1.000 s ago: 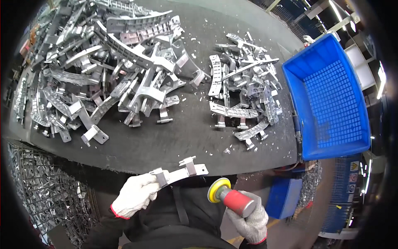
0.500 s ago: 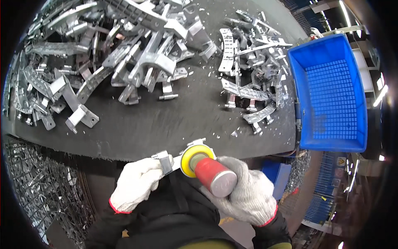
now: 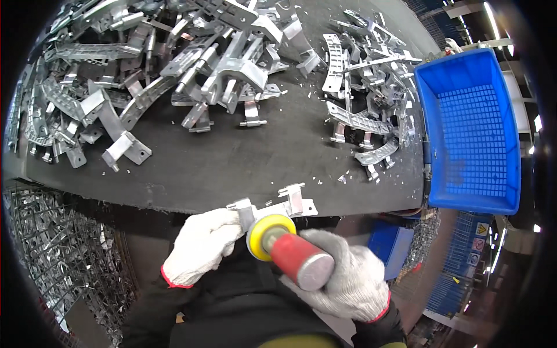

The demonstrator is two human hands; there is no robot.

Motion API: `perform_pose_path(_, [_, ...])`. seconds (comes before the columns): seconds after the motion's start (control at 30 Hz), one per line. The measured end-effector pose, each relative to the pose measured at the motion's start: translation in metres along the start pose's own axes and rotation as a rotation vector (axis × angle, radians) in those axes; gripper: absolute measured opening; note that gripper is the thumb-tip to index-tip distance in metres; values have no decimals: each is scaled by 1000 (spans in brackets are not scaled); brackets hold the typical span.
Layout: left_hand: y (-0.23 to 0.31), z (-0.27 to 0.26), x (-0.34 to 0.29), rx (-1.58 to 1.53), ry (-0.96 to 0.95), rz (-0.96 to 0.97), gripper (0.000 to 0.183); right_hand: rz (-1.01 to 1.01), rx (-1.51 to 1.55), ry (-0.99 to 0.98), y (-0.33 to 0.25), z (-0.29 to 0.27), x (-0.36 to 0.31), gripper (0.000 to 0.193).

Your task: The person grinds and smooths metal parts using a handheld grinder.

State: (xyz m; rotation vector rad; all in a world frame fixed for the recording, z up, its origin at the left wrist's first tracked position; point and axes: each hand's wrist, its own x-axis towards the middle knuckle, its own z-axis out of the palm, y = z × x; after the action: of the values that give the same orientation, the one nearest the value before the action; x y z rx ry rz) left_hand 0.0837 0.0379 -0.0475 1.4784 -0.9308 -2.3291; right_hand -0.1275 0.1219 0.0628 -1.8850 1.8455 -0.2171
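My left hand (image 3: 204,245), in a white knitted glove with a red cuff, closes on one end of a silvery metal bracket (image 3: 296,204). The bracket lies across in front of me at the table's near edge, its posts pointing up and away. Wrapped in my gloved right hand (image 3: 348,277) is a red handheld sander (image 3: 300,260) with a round yellow pad (image 3: 253,246). The pad sits against or just in front of the bracket's near side, close to my left fingers; exact contact is hard to tell.
A dark table (image 3: 232,165) bears a large heap of metal brackets (image 3: 125,75) at left and a smaller heap (image 3: 377,87) at right. A blue plastic crate (image 3: 473,139) stands beyond its right edge. Below left is a wire cage (image 3: 75,261) full of metal pieces.
The sander's pad has shifted left and slightly down along the bracket, uncovering the bracket's right end. The table and its heaps sit a little further right and higher in view.
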Motion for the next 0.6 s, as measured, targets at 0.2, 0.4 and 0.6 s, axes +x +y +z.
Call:
perform_pose_path(0.2, [0,2,3,42,19,32,22,-115,-32,-65,-10,0,31,60])
perform_pose_path(0.4, [-5,-2,1,107,25,119,29,-2,147,-87,-13,13,2,61])
perform_pose_path(0.6, [33,-10,-32,589,224,617,52,165,16,-46,14,30,-50,63])
